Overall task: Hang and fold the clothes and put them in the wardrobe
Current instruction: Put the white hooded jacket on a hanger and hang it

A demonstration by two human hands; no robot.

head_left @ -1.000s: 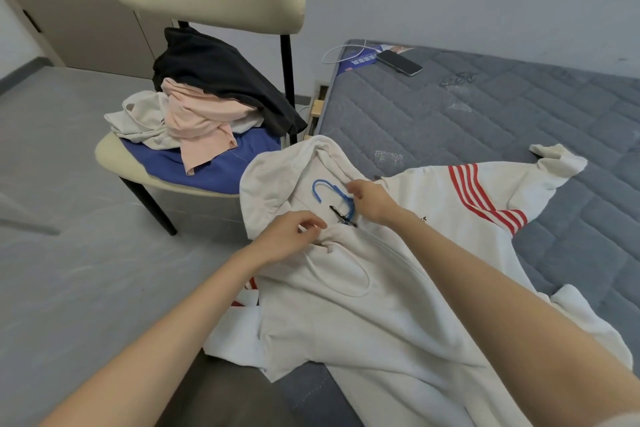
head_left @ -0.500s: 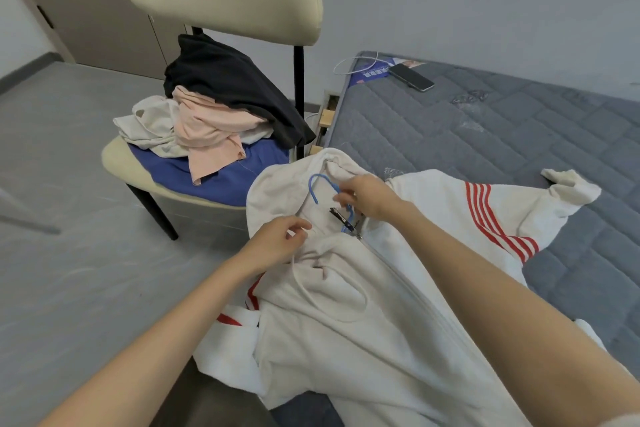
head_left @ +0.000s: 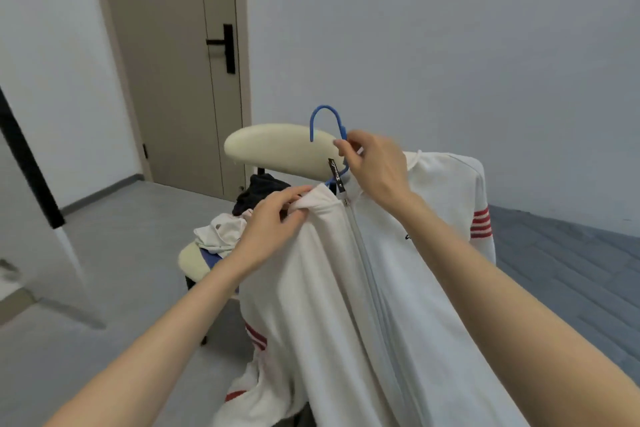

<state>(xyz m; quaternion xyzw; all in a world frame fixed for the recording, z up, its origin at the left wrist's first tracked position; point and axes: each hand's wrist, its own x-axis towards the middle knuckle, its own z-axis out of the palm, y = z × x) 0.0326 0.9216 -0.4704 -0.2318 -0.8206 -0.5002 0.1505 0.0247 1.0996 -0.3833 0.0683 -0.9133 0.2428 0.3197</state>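
Observation:
A white zip hoodie (head_left: 398,288) with red sleeve stripes hangs upright in front of me on a blue hanger (head_left: 325,118), whose hook sticks up above the collar. My right hand (head_left: 375,166) grips the hanger's neck just below the hook. My left hand (head_left: 273,225) pinches the hoodie's left collar edge beside the zip. The hanger's arms are hidden inside the garment.
Behind the hoodie stands a cream chair (head_left: 277,149) with a pile of clothes (head_left: 235,222), dark, white and blue, on its seat. A grey mattress (head_left: 571,270) lies at the right. A beige door (head_left: 180,59) is in the far wall; grey floor lies to the left.
The hoodie lay flat on the mattress with both hands at its collar and hanger; now it is lifted upright off the bed, and my view has risen toward the door.

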